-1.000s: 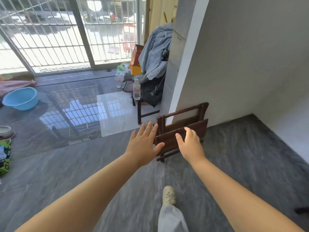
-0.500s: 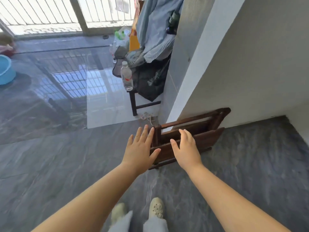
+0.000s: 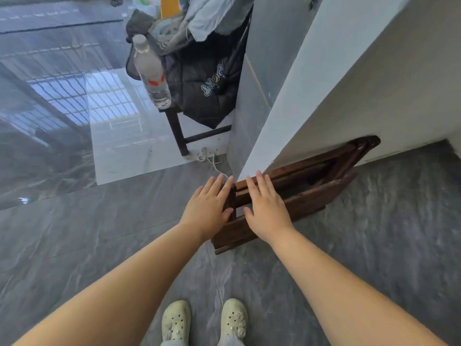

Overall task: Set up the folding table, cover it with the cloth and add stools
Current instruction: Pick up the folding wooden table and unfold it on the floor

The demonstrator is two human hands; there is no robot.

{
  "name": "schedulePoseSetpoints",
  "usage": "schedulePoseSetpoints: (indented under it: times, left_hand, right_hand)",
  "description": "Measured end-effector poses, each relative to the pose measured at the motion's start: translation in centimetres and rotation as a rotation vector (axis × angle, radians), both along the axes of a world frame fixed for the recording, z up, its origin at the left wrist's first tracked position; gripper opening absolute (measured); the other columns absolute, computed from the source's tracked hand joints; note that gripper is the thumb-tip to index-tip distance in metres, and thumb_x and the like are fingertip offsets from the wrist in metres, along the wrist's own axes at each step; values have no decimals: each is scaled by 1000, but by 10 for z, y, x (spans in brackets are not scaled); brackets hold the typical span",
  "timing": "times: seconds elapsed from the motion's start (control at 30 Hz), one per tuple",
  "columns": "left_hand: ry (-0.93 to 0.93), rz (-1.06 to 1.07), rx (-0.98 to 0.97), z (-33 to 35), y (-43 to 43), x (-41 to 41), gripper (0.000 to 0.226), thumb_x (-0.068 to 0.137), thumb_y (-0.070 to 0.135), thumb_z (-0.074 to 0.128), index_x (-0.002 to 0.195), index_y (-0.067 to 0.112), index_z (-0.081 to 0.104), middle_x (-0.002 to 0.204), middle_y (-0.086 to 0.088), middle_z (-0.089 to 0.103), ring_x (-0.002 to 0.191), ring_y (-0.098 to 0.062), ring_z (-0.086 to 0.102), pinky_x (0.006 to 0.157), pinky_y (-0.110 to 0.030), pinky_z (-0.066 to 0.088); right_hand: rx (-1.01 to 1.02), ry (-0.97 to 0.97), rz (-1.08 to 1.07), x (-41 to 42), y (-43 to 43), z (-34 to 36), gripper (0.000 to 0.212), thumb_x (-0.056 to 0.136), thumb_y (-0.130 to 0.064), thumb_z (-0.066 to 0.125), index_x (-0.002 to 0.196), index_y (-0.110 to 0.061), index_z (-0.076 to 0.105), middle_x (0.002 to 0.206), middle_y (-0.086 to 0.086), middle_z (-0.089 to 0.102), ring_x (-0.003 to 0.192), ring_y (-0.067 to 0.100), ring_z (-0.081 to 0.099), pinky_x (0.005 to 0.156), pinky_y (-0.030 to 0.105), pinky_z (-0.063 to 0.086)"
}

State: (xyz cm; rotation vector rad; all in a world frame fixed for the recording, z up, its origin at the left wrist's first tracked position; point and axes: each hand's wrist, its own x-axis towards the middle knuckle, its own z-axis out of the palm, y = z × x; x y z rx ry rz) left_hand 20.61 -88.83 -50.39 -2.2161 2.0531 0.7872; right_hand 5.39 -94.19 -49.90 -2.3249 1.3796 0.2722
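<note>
Both hands, left hand (image 3: 208,208) and right hand (image 3: 265,211), are spread flat with nothing held, over the near end of the dark brown folded wooden table (image 3: 296,196) leaning against the white wall (image 3: 349,83) on the floor. Looks like step one; next needs a firm grip to lift it clear.

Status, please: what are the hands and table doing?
Left hand, right hand open, no grip yet. Folded dark brown wooden table stands against white wall, hands at its near end. Nothing between.

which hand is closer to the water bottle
Left. The left hand hovers at the near end of the folded table, in front and to the right of the water bottle; the right hand is over the table's top edge, farther right.
</note>
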Motion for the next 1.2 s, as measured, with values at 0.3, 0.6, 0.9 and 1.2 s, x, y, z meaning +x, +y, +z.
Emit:
schedulePoseSetpoints:
  times: [0.3,0.6,0.9,1.2]
  left_hand:
    - [-16,-5,-79,-24,-20,-4,72,96,45,44,152,24,3,160,-3,9,146,-22,8,117,-36,11]
    - [120,129,-151,-31,-23,-9,41,95,20,49,135,29,44,133,5,52,118,-22,50,88,-37,46]
    - [90,94,-184,-30,-6,-21,41,96,21,47,136,29,43,131,6,53,114,-19,52,74,-31,45]
    - [101,115,-148,-27,10,-36,42,97,23,46,138,29,40,128,4,52,112,-21,53,75,-35,49]
  right_hand:
    - [-77,80,71,-14,-6,-25,80,93,-20,49,153,-22,-4,161,6,-11,148,25,-13,120,46,7]
    - [-102,-610,-646,-19,-7,-24,61,92,-18,57,147,-17,31,151,7,24,137,20,29,109,32,34]
    - [446,-915,-1284,-21,-54,-37,91,87,-28,67,152,-28,4,147,10,40,129,29,48,105,49,43]
    - [459,-964,-1384,-27,-43,-41,98,86,-14,67,152,-28,-4,133,11,54,117,25,60,103,50,45]
